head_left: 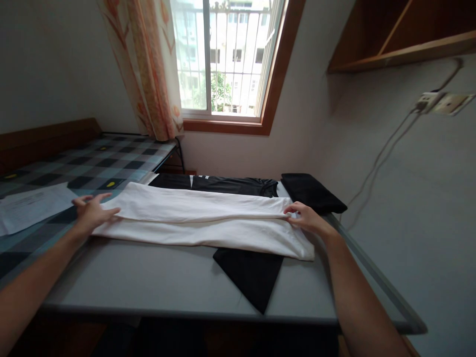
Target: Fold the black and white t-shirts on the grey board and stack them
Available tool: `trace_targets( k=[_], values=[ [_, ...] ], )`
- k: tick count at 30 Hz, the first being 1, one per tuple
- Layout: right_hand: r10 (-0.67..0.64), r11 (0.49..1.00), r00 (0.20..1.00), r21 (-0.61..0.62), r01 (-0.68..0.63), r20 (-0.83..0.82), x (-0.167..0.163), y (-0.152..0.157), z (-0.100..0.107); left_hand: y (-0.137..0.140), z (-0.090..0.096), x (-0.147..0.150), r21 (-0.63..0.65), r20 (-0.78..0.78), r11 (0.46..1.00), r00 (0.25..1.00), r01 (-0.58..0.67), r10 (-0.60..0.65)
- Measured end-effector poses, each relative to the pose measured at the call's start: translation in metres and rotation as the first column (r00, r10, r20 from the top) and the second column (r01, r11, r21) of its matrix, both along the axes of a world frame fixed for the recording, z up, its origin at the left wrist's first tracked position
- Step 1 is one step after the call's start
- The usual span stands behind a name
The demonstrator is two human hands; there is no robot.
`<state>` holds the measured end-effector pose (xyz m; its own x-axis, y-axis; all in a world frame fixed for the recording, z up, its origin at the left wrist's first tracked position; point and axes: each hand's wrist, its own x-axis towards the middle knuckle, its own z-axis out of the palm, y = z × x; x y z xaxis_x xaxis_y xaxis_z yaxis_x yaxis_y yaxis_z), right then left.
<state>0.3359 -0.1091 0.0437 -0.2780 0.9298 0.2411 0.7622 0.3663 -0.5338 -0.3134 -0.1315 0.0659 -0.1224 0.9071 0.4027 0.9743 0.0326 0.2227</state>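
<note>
A long white garment lies across the grey table, with a fold running along its length; its exact kind I cannot tell. At its left end is my left hand, fingers spread and slightly blurred, thumb over the cloth's edge. My right hand pinches the upper layer near the right end. From under the white cloth a pointed piece of black fabric sticks out toward me. Just behind lies a black garment with white markings, partly covered.
On the right back corner sits a folded black cloth. A checked bed adjoins on the left, with paper sheets on it. The table's front edge is close to me. Cords hang along the right wall.
</note>
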Motion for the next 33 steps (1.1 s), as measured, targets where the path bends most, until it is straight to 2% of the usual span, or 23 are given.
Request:
trace_targets(
  k=[2,3,5,7,9,12,14,18,22,26,30,33],
  values=[
    [-0.005,1.0,0.999,0.003,0.005,-0.035,0.001,-0.001,0.003,0.001,-0.002,0.008,0.128,-0.043,0.992,0.999,-0.011,0.017],
    [-0.005,1.0,0.999,0.013,0.005,-0.046,0.0,-0.002,0.003,0.003,-0.004,0.015,0.153,-0.019,0.988,0.999,0.037,-0.034],
    [0.004,0.999,0.999,0.032,-0.003,-0.035,-0.003,-0.003,0.004,0.006,-0.008,0.035,0.117,-0.001,0.956,0.963,0.269,-0.27],
    [0.004,1.0,0.999,0.029,-0.005,0.035,-0.008,-0.003,0.003,0.007,-0.013,0.063,0.027,0.057,0.867,0.865,0.497,-0.498],
    [-0.018,1.0,0.989,0.021,0.015,0.149,-0.015,-0.004,0.001,0.006,-0.018,0.096,-0.012,0.068,0.776,0.775,0.631,-0.629],
    [-0.065,0.997,0.953,0.067,0.047,0.295,-0.025,-0.004,-0.005,0.001,-0.024,0.145,-0.035,-0.013,0.686,0.686,0.727,-0.727],
    [-0.075,0.993,0.936,0.11,0.039,0.345,-0.029,-0.004,-0.008,0.0,-0.025,0.173,-0.058,-0.09,0.652,0.646,0.756,-0.758],
    [-0.096,0.987,0.926,0.158,0.04,0.365,-0.032,-0.005,-0.008,0.002,-0.028,0.215,-0.086,-0.293,0.631,0.586,0.771,-0.756],
    [-0.108,0.98,0.944,0.193,0.049,0.312,-0.03,-0.004,-0.003,0.002,-0.031,0.233,-0.066,-0.444,0.631,0.543,0.773,-0.713],
    [-0.116,0.965,0.968,0.255,0.057,0.224,-0.025,-0.002,-0.002,0.0,-0.033,0.232,-0.026,-0.43,0.652,0.58,0.758,-0.691],
    [-0.021,0.988,0.991,0.155,0.0,0.131,-0.021,-0.001,-0.002,0.002,-0.036,0.223,-0.011,-0.383,0.653,0.6,0.757,-0.702],
    [0.04,0.992,0.998,0.119,-0.044,0.041,-0.02,-0.002,0.002,0.006,-0.037,0.217,0.082,-0.298,0.659,0.65,0.747,-0.699]
  ],
)
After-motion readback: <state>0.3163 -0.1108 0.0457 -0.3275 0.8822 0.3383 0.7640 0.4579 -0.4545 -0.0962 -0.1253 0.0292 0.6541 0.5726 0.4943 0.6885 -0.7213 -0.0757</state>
